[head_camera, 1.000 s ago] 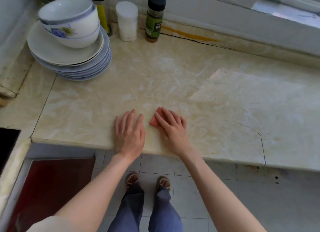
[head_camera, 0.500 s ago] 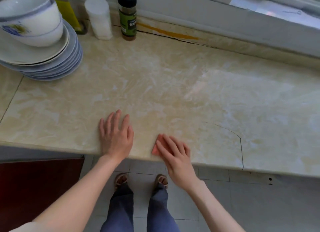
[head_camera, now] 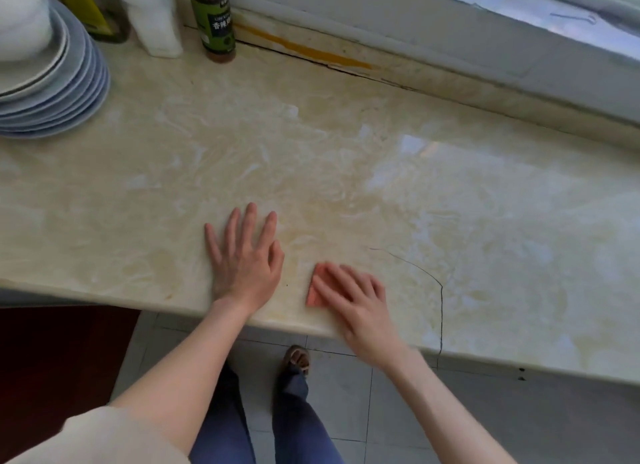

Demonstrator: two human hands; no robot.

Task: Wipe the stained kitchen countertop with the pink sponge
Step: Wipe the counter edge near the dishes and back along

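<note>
The pink sponge (head_camera: 316,287) lies flat on the beige marble countertop (head_camera: 311,159) close to its front edge. My right hand (head_camera: 353,297) presses on top of it with fingers stretched out, covering most of it; only its left part shows. My left hand (head_camera: 244,256) rests flat on the counter just to the left of the sponge, fingers spread, holding nothing. Yellowish smears show on the counter around and right of the sponge.
A stack of plates (head_camera: 59,93) sits at the far left. A green-labelled spice jar (head_camera: 216,24), a white container (head_camera: 154,17) and a yellow bottle (head_camera: 88,10) stand along the back wall. A thin dark crack (head_camera: 440,290) runs right of the sponge. The window sill (head_camera: 519,31) rises behind.
My right hand has slid the sponge toward the front edge and then rightward along it. My left hand stays flat on the counter. The view has shifted right.
</note>
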